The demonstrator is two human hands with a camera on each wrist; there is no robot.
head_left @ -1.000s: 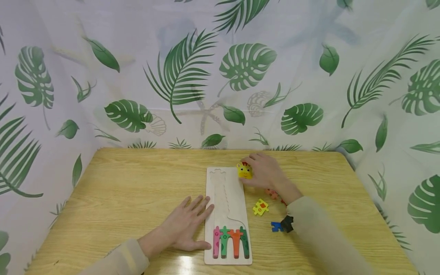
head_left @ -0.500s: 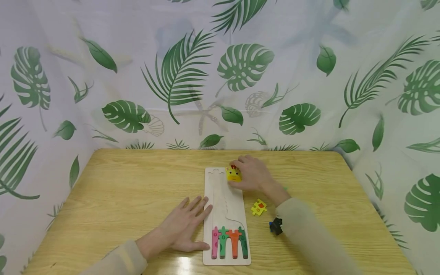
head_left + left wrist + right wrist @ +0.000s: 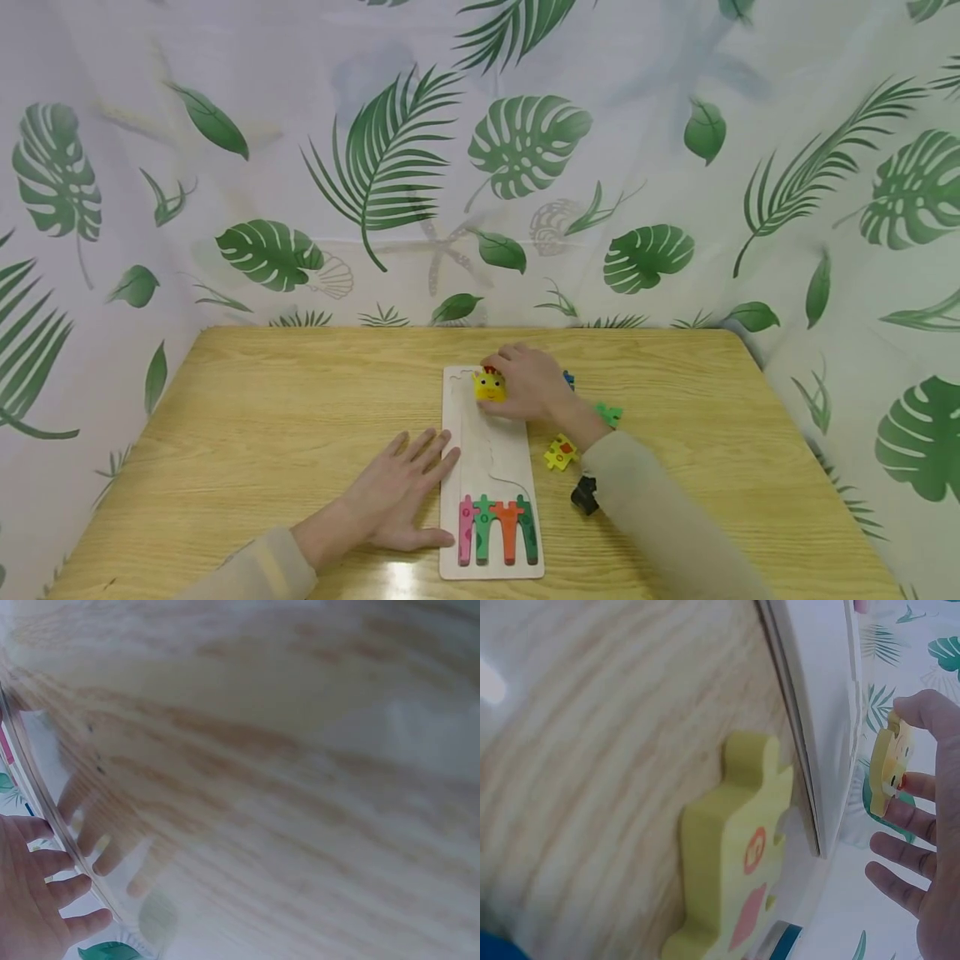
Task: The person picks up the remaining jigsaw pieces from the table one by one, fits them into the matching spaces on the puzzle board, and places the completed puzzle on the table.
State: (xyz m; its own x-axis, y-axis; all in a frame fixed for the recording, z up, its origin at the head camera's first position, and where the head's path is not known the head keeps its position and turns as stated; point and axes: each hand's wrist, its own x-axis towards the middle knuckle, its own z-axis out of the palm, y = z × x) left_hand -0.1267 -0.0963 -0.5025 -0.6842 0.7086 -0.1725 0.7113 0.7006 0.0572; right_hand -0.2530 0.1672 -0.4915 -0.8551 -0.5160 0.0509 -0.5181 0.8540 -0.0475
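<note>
My right hand (image 3: 529,386) pinches a yellow giraffe-head puzzle piece (image 3: 489,387) between thumb and fingers, above the top of a pale wooden puzzle board (image 3: 510,450). In the right wrist view the giraffe-head piece (image 3: 891,761) shows edge-on in the grip, clear of the board. The left hand (image 3: 397,496) lies with spread, straight fingers along the board's left edge, its fingertips and thumb at the rim. Pink (image 3: 466,533), green (image 3: 483,533), orange (image 3: 509,533) and dark green (image 3: 528,533) leg pieces sit in the board's lower end.
Right of the board lie a yellow piece with red marks (image 3: 561,452), a green piece (image 3: 609,414), a black piece (image 3: 584,496) and a blue piece (image 3: 569,380) partly behind the right hand. A leaf-printed curtain (image 3: 480,167) rises behind the wooden table (image 3: 315,375).
My right hand has carried the giraffe-head piece left, from the board's right edge to over its top end. The left hand has stayed at the board's left edge.
</note>
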